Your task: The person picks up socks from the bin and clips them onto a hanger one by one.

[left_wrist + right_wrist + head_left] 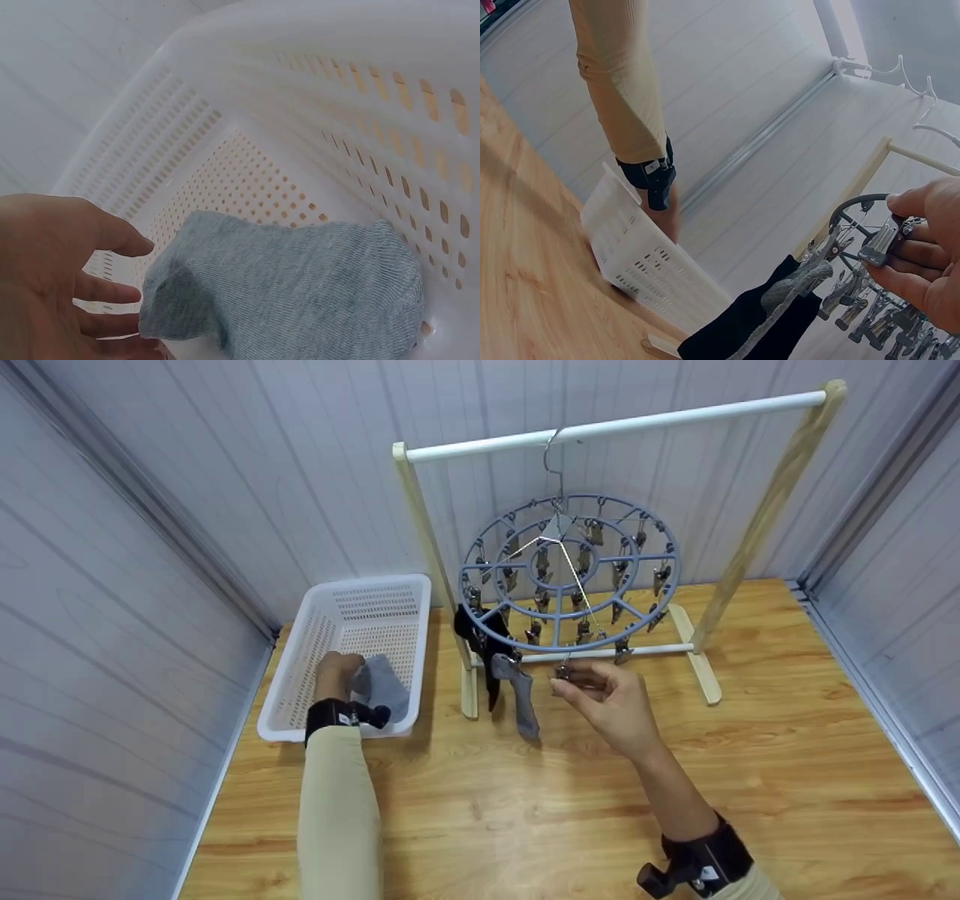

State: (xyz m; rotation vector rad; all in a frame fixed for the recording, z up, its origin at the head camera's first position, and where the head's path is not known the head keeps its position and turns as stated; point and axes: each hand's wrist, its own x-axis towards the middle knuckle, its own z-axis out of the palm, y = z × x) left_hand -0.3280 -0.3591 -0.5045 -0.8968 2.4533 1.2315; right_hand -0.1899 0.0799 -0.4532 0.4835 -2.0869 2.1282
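Observation:
Inside the white plastic basket [367, 583], my left hand [335, 671] is beside a grey sock [386, 686]. The left wrist view shows the fingers loosely extended at the edge of the sock [300, 285], with the thumb apart from the cloth. My right hand [615, 709] pinches a metal clip [881, 244] between thumb and fingers, at the front of a round blue-grey clip hanger [556, 648]. Left of that hand, another grey sock [523, 701] and a black sock [493, 682] hang from the hanger.
The hanger hooks over a white bar [622, 429] on a wooden-legged stand [765, 525]. Several other metal clips dangle from its rings. Wood-look flooring [480, 810] lies under everything, with pale panel walls [315, 450] at the back and sides.

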